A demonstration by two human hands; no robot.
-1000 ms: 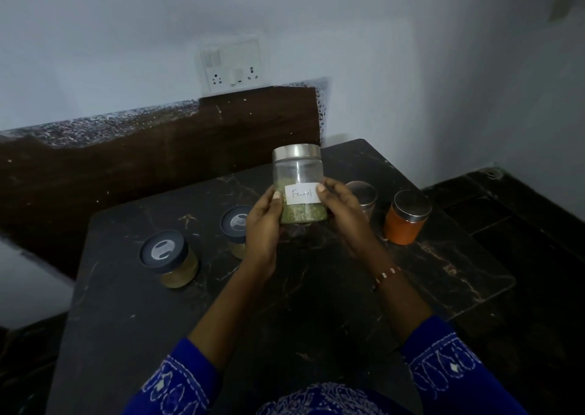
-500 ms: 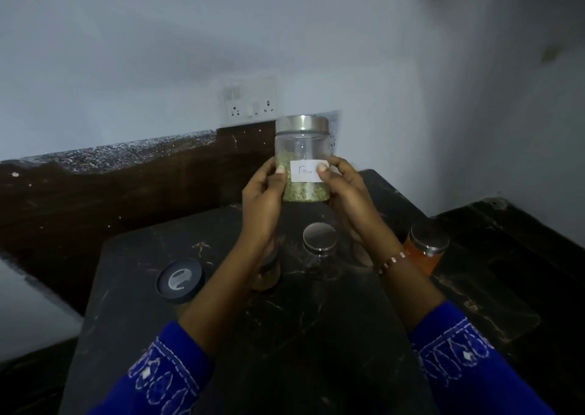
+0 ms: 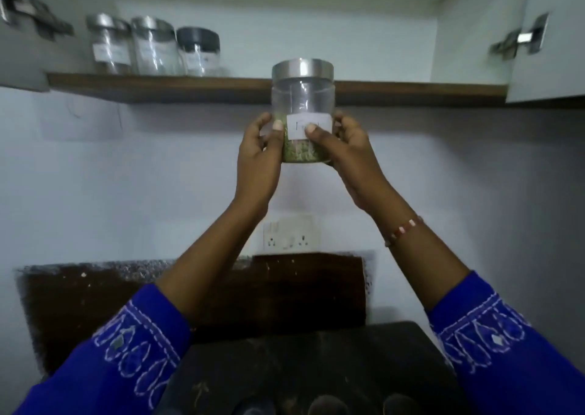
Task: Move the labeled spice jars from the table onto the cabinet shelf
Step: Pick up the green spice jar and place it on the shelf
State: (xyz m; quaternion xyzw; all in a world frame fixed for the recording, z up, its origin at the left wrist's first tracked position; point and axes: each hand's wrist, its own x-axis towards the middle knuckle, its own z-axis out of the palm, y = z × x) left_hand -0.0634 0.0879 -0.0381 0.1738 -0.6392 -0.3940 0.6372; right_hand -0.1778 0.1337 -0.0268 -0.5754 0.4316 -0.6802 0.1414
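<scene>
Left hand point(image 3: 258, 158) and right hand point(image 3: 349, 158) clasped the fennel jar point(image 3: 302, 110) from both sides, thumbs across its paper label, probably to keep it upright. It hung mid-frame before the cabinet shelf point(image 3: 411, 90) edge, not yet set down; three jars point(image 3: 152, 49) stood upper left, leaving room rightward.
</scene>
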